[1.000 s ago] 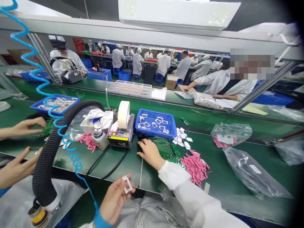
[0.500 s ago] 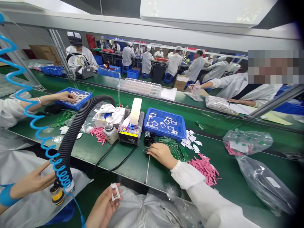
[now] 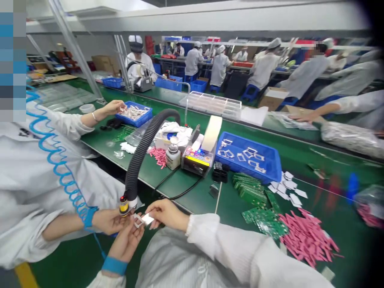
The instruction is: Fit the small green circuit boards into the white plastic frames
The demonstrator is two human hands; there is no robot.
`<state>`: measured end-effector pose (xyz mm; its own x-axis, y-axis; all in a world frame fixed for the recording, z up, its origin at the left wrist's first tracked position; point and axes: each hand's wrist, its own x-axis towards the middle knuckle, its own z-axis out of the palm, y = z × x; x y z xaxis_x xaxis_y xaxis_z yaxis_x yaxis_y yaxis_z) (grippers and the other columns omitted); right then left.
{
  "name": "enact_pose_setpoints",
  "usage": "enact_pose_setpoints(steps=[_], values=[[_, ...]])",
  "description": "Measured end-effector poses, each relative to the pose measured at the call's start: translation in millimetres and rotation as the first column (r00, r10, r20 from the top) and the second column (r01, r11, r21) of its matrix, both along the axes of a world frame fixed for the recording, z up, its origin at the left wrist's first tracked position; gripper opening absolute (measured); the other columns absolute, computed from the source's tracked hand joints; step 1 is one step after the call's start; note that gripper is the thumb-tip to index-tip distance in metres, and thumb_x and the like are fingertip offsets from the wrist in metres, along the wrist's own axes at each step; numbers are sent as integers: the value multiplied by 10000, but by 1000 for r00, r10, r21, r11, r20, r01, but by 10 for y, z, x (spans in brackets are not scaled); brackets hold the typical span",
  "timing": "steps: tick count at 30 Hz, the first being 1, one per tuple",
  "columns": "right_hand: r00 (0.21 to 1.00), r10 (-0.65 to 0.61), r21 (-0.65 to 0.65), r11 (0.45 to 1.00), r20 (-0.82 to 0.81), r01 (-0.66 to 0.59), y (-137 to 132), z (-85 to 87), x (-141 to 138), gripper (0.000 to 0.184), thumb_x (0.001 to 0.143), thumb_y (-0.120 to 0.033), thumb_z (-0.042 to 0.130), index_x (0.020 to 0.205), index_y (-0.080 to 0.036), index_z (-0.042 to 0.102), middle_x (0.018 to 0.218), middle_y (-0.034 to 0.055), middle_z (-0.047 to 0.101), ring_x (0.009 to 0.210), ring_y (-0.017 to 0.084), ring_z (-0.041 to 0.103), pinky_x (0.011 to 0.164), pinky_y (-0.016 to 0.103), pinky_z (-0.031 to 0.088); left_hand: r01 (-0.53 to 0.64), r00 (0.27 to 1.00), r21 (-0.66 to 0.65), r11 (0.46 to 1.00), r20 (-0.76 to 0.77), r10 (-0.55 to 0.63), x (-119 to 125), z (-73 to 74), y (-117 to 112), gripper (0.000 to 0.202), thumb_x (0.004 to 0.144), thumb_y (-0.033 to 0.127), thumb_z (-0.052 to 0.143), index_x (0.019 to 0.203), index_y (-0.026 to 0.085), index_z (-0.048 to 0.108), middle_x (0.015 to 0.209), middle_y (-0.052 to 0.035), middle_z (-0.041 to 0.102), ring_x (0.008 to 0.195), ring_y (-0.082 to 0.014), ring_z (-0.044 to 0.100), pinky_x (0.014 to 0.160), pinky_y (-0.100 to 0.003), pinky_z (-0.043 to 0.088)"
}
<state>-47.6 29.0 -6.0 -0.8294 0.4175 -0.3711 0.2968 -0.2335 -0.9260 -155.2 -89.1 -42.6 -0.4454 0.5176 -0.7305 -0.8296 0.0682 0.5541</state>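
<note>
Low in front of me, my left hand (image 3: 127, 240) grips a small white rectangular frame (image 3: 138, 221) between thumb and fingers. My right hand (image 3: 166, 213) pinches a small shiny flat plate (image 3: 148, 219), bright with reflected light, right beside the frame; whether the two touch I cannot tell. Just above my left hand hangs the end of a black ribbed hose (image 3: 135, 172), with a yellow-and-black fitting (image 3: 123, 206) next to it. A co-worker's hand (image 3: 108, 221) reaches in close to my left hand, partly hidden by the fitting.
A blue tray (image 3: 271, 158) holds several white frames. Beside it lie green circuit boards (image 3: 249, 190), white pieces (image 3: 289, 185) and pink strips (image 3: 307, 238). A tape dispenser (image 3: 196, 160) and a bottle (image 3: 173, 157) stand mid-table. A coiled blue cord (image 3: 60, 160) hangs left.
My right hand has come from the table by the black parts, down and left to the frame, carrying the plate. The view has swung left; the co-worker's hand is now close to mine.
</note>
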Motion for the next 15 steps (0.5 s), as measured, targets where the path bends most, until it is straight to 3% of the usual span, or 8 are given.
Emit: enact_pose_setpoints(steps=[3, 6, 8, 10, 15], values=[[997, 77, -141, 987, 15, -74, -154, -188, -368, 198, 767, -320, 641, 776, -125, 607, 483, -60, 545, 439, 77, 567, 486, 202, 486, 0, 1000, -19, 1000, 23, 0, 83, -102, -95, 175, 793, 44, 512, 893, 142, 617, 705, -35, 698, 673, -143, 677, 626, -230, 533], [998, 35, -196, 980, 55, -24, -229, -312, -522, 149, 833, -265, 584, 846, -117, 592, 600, -46, 575, 495, 64, 554, 484, 193, 474, 48, 995, -33, 998, 88, -45, 266, -214, -190, 35, 766, 105, 584, 764, 121, 615, 679, -60, 696, 645, -170, 674, 576, -234, 521], [997, -17, -212, 977, 73, 32, -245, -344, -558, 162, 870, -268, 534, 905, -115, 577, 730, -21, 594, 567, 67, 561, 518, 207, 485, 73, 989, -37, 997, 129, -68, 353, -258, -219, 47, 742, 164, 631, 736, 120, 614, 660, -61, 688, 609, -180, 668, 538, -242, 512], [996, -57, -231, 970, 76, 73, -236, -321, -554, 168, 879, -269, 519, 927, -117, 571, 779, -11, 593, 591, 69, 559, 533, 214, 488, 65, 988, -26, 998, 140, -60, 377, -268, -209, 73, 749, 196, 632, 745, 127, 609, 645, -46, 678, 589, -161, 658, 535, -234, 511], [989, -136, -251, 957, 50, 145, -161, -44, -258, 58, 846, -130, 537, 892, -131, 573, 588, -66, 535, 456, 33, 503, 465, 157, 425, 30, 993, 43, 999, 113, -35, 337, -189, -98, 84, 808, 211, 565, 796, 137, 601, 675, -31, 675, 589, -113, 640, 552, -206, 509]])
